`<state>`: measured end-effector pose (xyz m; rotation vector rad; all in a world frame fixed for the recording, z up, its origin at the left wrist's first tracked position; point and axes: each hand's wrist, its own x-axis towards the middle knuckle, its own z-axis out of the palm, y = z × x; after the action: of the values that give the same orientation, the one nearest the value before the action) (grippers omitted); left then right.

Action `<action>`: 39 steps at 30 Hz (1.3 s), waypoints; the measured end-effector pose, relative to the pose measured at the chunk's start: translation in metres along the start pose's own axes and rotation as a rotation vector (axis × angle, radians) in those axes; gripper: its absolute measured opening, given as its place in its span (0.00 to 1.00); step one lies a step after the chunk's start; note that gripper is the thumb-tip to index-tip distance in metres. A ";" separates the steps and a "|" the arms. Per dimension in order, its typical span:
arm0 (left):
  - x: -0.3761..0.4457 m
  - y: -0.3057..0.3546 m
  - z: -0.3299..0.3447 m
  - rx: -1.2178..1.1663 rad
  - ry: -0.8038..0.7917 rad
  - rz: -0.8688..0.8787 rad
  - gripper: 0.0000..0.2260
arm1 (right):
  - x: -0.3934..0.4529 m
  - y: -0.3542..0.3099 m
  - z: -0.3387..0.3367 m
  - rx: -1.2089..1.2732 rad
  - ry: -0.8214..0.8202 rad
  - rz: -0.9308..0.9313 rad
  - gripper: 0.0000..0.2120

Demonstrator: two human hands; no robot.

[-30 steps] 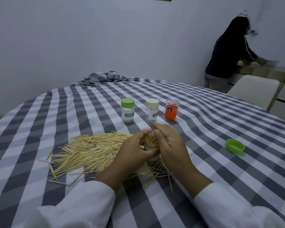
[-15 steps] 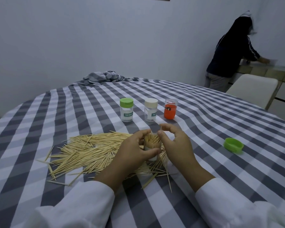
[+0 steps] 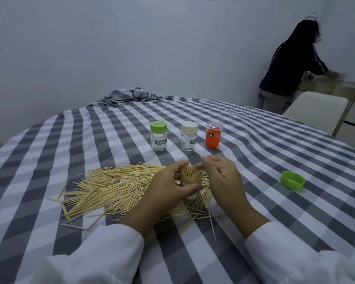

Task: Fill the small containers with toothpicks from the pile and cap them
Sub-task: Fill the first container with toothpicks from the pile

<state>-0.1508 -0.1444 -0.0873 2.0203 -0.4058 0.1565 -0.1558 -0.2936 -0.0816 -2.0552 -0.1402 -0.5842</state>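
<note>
My left hand point(image 3: 168, 185) is wrapped around a small clear container point(image 3: 191, 178) packed with upright toothpicks, held over the right end of the toothpick pile point(image 3: 115, 187). My right hand point(image 3: 221, 177) sits just right of it, thumb and forefinger pinched at the container's rim; whether they hold a toothpick is hidden. A loose green cap point(image 3: 292, 180) lies on the cloth to the right. Behind stand a green-capped container point(image 3: 158, 135), a white-capped container point(image 3: 189, 135) and an orange container point(image 3: 213, 135) with a clear lid.
The round table wears a grey-and-white checked cloth point(image 3: 275, 152), bunched up at the far edge point(image 3: 131, 95). A white chair point(image 3: 316, 111) stands at the right. A person in dark clothes point(image 3: 285, 70) works at a counter in the far right corner.
My right hand has drawn back a little from over the container's mouth to its right rim, so the toothpick tops show. The left hand's grip is unchanged.
</note>
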 end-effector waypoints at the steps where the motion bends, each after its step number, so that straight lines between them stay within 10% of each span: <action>1: 0.000 0.001 0.000 0.001 0.003 0.004 0.32 | 0.001 0.003 0.002 -0.009 -0.049 0.018 0.17; 7: -0.002 0.004 0.000 -0.015 0.011 0.019 0.20 | -0.006 -0.004 0.004 0.005 -0.121 -0.107 0.20; 15: -0.002 0.001 0.000 0.001 0.013 0.024 0.28 | 0.000 0.008 0.003 -0.107 -0.072 -0.161 0.30; 23: 0.001 0.000 0.000 0.000 0.010 -0.019 0.34 | 0.008 0.002 -0.012 0.043 -0.227 0.022 0.19; 31: 0.000 0.001 -0.004 0.043 0.050 -0.038 0.33 | 0.016 0.024 -0.021 -0.444 -0.599 0.165 0.38; 39: 0.002 -0.001 -0.004 0.030 0.084 -0.060 0.33 | 0.019 0.031 -0.001 -0.861 -0.439 -0.060 0.18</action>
<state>-0.1480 -0.1404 -0.0858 2.0452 -0.2915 0.2106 -0.1295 -0.3138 -0.0962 -3.0109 -0.2340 -0.2173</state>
